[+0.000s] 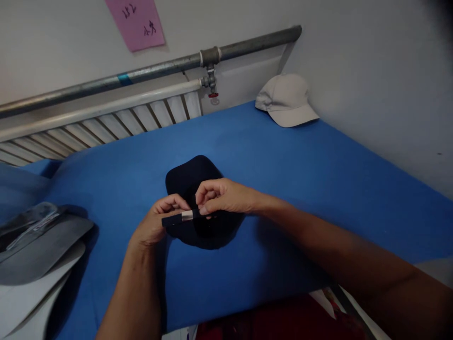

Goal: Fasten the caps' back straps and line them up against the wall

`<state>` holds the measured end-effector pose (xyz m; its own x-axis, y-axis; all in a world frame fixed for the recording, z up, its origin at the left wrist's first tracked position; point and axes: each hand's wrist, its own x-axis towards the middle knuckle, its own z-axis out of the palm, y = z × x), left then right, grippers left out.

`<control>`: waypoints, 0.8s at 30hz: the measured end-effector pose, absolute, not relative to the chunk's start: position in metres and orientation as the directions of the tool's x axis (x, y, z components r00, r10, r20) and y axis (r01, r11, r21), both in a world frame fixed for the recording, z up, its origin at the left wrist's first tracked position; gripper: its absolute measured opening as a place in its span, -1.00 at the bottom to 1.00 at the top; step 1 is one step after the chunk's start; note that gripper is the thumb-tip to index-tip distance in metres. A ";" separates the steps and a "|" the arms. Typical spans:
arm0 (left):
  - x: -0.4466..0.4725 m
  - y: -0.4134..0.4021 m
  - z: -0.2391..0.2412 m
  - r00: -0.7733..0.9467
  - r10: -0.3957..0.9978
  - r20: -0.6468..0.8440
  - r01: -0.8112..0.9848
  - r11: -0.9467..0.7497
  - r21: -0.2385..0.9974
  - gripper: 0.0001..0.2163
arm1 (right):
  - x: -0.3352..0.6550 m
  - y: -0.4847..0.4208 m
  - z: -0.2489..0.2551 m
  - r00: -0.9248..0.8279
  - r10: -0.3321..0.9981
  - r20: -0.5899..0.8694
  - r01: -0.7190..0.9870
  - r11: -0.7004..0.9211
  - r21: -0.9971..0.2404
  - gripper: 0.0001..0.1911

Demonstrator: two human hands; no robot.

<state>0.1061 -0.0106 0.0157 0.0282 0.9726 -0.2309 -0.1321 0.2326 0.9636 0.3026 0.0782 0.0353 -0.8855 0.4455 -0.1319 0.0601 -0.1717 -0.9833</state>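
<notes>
We list one dark baseball cap [193, 172] beneath both hands, its strap [171, 220] pinched by the right hand [228, 196] and held in the curled left hand [153, 225], pale buckle [187, 215] between: strap-adjusting, we judge, next calling for steady fingertip tension.

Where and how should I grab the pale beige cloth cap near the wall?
Probably best by pinching its wide beige brim from the near side: that juts out toward the viewer, while the rounded crown sits behind it, closer to the pale wall.
</notes>
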 end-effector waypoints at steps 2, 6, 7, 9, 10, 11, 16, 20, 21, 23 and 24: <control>0.108 -0.011 0.017 0.029 0.972 -0.234 -0.134 0.236 0.963 -0.83 | 0.303 0.079 0.035 -0.886 0.445 -0.132 0.063 -0.165 -0.984 -0.86; 0.110 -0.010 0.018 0.040 0.970 -0.240 -0.141 0.243 0.960 -0.82 | 0.301 0.077 0.035 -0.880 0.457 -0.132 0.058 -0.173 -0.983 -0.86; 0.110 -0.010 0.018 0.035 0.970 -0.241 -0.139 0.243 0.960 -0.81 | 0.301 0.076 0.036 -0.878 0.459 -0.133 0.057 -0.177 -0.983 -0.86; 0.110 -0.010 0.018 0.019 0.970 -0.244 -0.131 0.244 0.961 -0.81 | 0.301 0.075 0.037 -0.878 0.458 -0.138 0.059 -0.182 -0.981 -0.87; 0.110 -0.010 0.019 0.010 0.969 -0.245 -0.130 0.244 0.961 -0.81 | 0.301 0.075 0.038 -0.878 0.458 -0.139 0.060 -0.182 -0.981 -0.87; 0.110 -0.010 0.019 0.003 0.969 -0.246 -0.131 0.244 0.961 -0.80 | 0.301 0.075 0.038 -0.878 0.459 -0.137 0.059 -0.180 -0.982 -0.87; 0.111 -0.010 0.017 0.012 0.969 -0.248 -0.142 0.247 0.959 -0.80 | 0.300 0.074 0.039 -0.874 0.470 -0.125 0.046 -0.177 -0.983 -0.86; 0.109 -0.010 0.017 -0.015 0.969 -0.245 -0.102 0.242 0.965 -0.81 | 0.300 0.073 0.039 -0.876 0.466 -0.121 0.044 -0.173 -0.984 -0.86; 0.109 -0.010 0.017 -0.025 0.971 -0.238 -0.094 0.234 0.968 -0.81 | 0.300 0.073 0.039 -0.876 0.467 -0.122 0.046 -0.171 -0.984 -0.87; 0.109 -0.010 0.017 -0.031 0.974 -0.223 -0.082 0.220 0.972 -0.82 | 0.300 0.073 0.039 -0.876 0.467 -0.124 0.046 -0.176 -0.983 -0.86; 0.109 -0.009 0.017 -0.029 0.976 -0.217 -0.077 0.215 0.974 -0.82 | 0.300 0.073 0.038 -0.876 0.467 -0.124 0.043 -0.181 -0.983 -0.86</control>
